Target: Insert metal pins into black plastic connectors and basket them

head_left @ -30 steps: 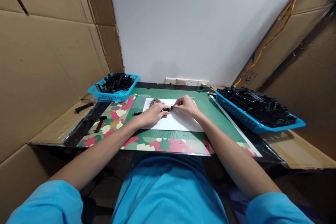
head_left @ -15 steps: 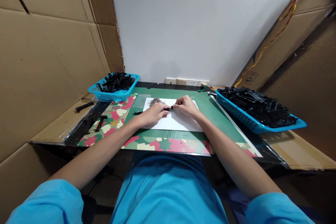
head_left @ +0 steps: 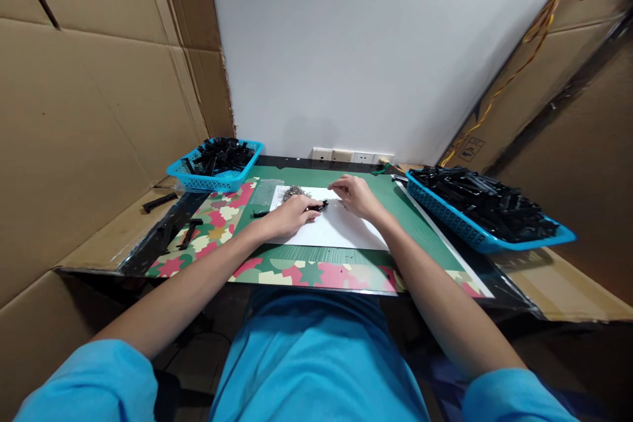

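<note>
My left hand (head_left: 293,216) is closed around a narrow black plastic piece (head_left: 322,206), whose end sticks out past the fingertips to the right. My right hand (head_left: 356,195) hovers over the white sheet (head_left: 336,231), apart from that piece, with thumb and forefinger drawn together; whatever they pinch is too small to make out. Behind my left hand lies a heap of small silvery metal parts (head_left: 295,192) on the sheet. Another black plastic piece (head_left: 260,214) shows just left of my left hand, partly hidden by it.
A blue basket (head_left: 217,182) of black pieces stands at the back left, and a larger blue basket (head_left: 459,227) of them at the right. Loose black pieces (head_left: 190,233) lie on the left. A clear plastic bag (head_left: 264,191) lies behind the sheet. Cardboard walls (head_left: 99,112) flank the table.
My right hand has drawn away from the black plastic piece, slightly up and to the right. The left hand stays in place, still holding the piece.
</note>
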The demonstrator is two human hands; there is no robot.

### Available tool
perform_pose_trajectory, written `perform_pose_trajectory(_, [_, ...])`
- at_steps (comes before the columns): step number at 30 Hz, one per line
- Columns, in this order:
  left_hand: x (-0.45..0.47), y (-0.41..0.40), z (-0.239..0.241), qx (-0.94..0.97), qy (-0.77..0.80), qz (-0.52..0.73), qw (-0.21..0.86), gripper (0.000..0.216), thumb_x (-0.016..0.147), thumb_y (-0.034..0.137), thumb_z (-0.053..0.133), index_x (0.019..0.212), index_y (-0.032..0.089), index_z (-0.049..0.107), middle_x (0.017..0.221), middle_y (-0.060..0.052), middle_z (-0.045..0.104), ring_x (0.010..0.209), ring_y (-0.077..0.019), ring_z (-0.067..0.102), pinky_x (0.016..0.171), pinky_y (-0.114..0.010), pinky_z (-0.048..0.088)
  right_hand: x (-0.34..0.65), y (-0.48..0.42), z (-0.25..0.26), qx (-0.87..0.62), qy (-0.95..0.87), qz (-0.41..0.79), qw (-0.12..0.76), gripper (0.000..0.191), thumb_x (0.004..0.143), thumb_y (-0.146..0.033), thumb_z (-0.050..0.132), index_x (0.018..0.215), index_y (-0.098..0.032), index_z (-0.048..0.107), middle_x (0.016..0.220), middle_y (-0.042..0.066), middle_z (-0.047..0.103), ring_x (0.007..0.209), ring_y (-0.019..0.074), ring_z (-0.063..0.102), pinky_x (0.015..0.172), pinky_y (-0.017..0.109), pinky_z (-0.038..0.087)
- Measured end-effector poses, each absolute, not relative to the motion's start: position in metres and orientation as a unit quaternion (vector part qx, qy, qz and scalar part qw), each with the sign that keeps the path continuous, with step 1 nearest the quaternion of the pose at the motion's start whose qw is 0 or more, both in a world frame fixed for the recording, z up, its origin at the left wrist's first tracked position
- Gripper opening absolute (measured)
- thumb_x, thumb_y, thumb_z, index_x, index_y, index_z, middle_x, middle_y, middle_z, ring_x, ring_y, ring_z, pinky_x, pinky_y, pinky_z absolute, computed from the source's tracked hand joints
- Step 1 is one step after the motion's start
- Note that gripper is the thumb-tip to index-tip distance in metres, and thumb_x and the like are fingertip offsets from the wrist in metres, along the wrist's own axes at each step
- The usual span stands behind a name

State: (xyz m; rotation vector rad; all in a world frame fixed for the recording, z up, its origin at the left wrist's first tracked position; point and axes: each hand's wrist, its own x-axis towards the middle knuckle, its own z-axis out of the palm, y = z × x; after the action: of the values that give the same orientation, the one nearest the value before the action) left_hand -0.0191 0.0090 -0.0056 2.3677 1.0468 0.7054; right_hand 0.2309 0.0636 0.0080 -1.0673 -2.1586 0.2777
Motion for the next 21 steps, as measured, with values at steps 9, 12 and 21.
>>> perform_pose_trajectory(9, [-0.018,0.004,0.0,0.858,0.382,0.254,0.23,0.043,0.104,0.03,0.059,0.142,0.019,0.074,0.144,-0.014,0.073,0.128,-0.0332,0.07,0.108,-0.043,0.053,0.217,0.065,-0.009,-0.416,-0.709,0.293,0.488,0.036,0.09,-0.052,0.078,0.086,-0.016,0.078,0.082,0.012,0.081,0.073,0.0238,0.078,0.069,0.035,0.069])
perform_pose_trajectory(12, [-0.017,0.004,0.0,0.859,0.38,0.252,0.233,0.041,0.104,0.029,0.059,0.14,0.019,0.075,0.143,-0.014,0.074,0.126,-0.0323,0.071,0.108,-0.042,0.053,0.212,0.068,-0.016,-0.429,-0.685,0.325,0.492,0.045,0.087,-0.061,0.081,0.085,-0.017,0.074,0.083,0.014,0.081,0.07,0.0236,0.078,0.065,0.035,0.07])
perform_pose_trajectory(21, [-0.017,0.007,-0.003,0.86,0.37,0.257,0.238,0.038,0.103,0.029,0.061,0.136,0.021,0.078,0.139,-0.013,0.075,0.128,-0.0337,0.07,0.111,-0.043,0.051,0.21,0.069,-0.018,-0.445,-0.706,0.287,0.471,0.049,0.089,-0.067,0.079,0.086,-0.018,0.07,0.085,0.014,0.081,0.069,0.0261,0.079,0.065,0.038,0.069])
